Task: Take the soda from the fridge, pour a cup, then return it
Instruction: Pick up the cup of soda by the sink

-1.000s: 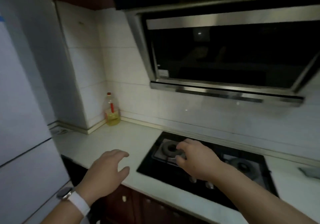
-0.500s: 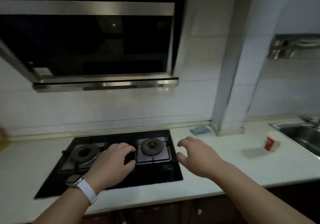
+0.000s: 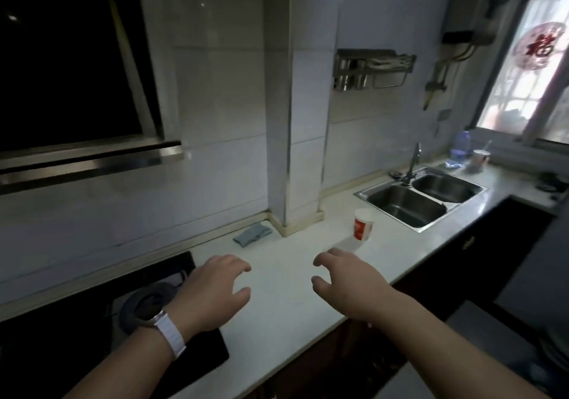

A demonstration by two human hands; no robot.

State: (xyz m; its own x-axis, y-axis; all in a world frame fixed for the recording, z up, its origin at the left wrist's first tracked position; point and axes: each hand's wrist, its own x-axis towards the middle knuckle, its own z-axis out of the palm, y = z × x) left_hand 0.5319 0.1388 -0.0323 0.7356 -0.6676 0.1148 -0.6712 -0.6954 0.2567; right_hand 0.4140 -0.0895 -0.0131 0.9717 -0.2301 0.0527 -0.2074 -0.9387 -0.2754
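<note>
A red-and-white paper cup (image 3: pixel 363 224) stands upright on the white counter (image 3: pixel 286 300), between the tiled pillar (image 3: pixel 295 121) and the steel sink (image 3: pixel 421 197), just short of the sink's near corner; whether anything is in it cannot be told from this angle; no soda bottle or fridge shows in the head view.

The right hand (image 3: pixel 351 284) hangs over the counter just in front of the cup, palm down, fingers spread and curled like a loose claw, thumb held apart, holding nothing; the left hand (image 3: pixel 215 291) hangs beside it in the same pose, fingers bent and apart, empty too, with open counter between the two hands; a watch (image 3: pixel 154 318) on a white band sits on the left wrist.

Under the left wrist lies the black stove top (image 3: pixel 197 358), one round burner (image 3: pixel 138 306) partly hidden by the watch; above it, at the upper left, is the dark range hood (image 3: pixel 70 90) with its steel lip.

A folded grey cloth (image 3: pixel 252 234) lies at the foot of the pillar, against the wall; a steel rack (image 3: pixel 372 69) hangs on the tiles above the sink; the sink has two bowls and a tap (image 3: pixel 414 161) behind them; past it, near the window (image 3: pixel 529 81), stand a clear plastic bottle (image 3: pixel 460 149) and a second cup (image 3: pixel 479 161) just beside each other.
</note>
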